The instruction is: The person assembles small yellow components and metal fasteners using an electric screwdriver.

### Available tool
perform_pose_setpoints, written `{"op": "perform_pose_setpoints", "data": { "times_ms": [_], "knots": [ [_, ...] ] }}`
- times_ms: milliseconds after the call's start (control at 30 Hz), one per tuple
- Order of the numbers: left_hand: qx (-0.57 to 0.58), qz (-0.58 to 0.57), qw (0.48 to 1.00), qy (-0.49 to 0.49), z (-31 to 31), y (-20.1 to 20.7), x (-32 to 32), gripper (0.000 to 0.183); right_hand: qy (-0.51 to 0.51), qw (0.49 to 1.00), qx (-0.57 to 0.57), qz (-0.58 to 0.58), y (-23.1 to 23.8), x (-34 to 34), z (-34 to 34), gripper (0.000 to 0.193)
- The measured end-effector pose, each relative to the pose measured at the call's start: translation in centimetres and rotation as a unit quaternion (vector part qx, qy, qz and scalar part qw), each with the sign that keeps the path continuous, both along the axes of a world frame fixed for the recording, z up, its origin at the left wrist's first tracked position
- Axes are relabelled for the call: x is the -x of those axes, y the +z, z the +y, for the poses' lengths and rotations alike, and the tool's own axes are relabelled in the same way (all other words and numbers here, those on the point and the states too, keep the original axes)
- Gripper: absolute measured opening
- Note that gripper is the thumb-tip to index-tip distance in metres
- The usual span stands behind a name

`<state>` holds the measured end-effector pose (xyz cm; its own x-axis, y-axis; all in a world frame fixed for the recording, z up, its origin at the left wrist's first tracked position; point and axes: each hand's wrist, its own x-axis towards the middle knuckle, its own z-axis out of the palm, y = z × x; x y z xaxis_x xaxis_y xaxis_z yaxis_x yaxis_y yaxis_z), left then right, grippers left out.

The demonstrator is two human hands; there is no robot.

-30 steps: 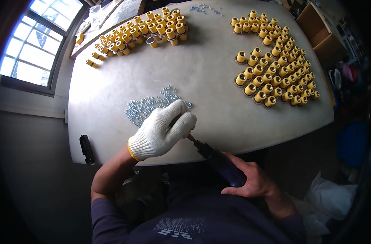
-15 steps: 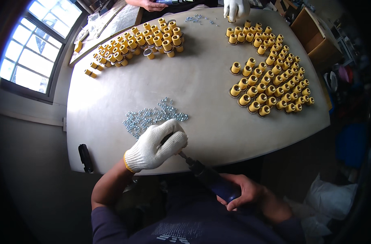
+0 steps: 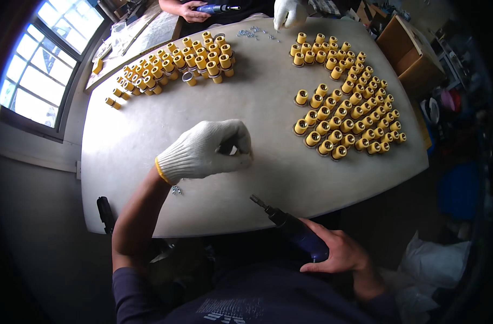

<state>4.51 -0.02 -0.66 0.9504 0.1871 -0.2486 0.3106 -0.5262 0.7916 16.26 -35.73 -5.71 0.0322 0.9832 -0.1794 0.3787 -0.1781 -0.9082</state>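
Our white-gloved left hand [image 3: 206, 150] pinches a small metal piece [image 3: 228, 148] just above and left of the blue power screwdriver [image 3: 292, 229] gripped in our bare right hand [image 3: 338, 254], its bit angled up-left toward the glove.

Top right, just off the far corner of the bench [image 3: 257, 108], sits an open brown cardboard box [image 3: 406, 51], rectangular, its flaps up and its inside in shadow. Down at the lower right, on the floor well apart from the bench, lies a crumpled white plastic bag [image 3: 438, 264], its contents hidden. Up at the top left, beside the window, something clear and plastic-looking [image 3: 117, 35] glints, too blurred to tell. No labels, signs or screens show.
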Motion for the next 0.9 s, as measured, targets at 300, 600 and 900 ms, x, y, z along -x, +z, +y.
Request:
{"op": "perform_pose_setpoints", "data": {
  "times_ms": [300, 600, 900],
  "knots": [
    [-0.188, -0.136, 0.967, 0.103, -1.4, -5.8, -7.0, 0.026, -0.004, 0.998, 0.012, 0.055, -1.5, 1.0, -0.6, 0.108],
    [-0.108, -0.089, 0.98, 0.145, -2.6, -1.8, -8.1, 0.029, -0.002, 1.0, -0.011, 0.021, -2.0, 0.9, -0.5, 0.107],
    [-0.358, -0.082, 0.927, 0.078, -5.0, -3.6, 3.2, 0.019, -0.032, 0.999, -0.001, 0.024, -1.8, 0.4, -0.4, 0.108]
  ]
}}
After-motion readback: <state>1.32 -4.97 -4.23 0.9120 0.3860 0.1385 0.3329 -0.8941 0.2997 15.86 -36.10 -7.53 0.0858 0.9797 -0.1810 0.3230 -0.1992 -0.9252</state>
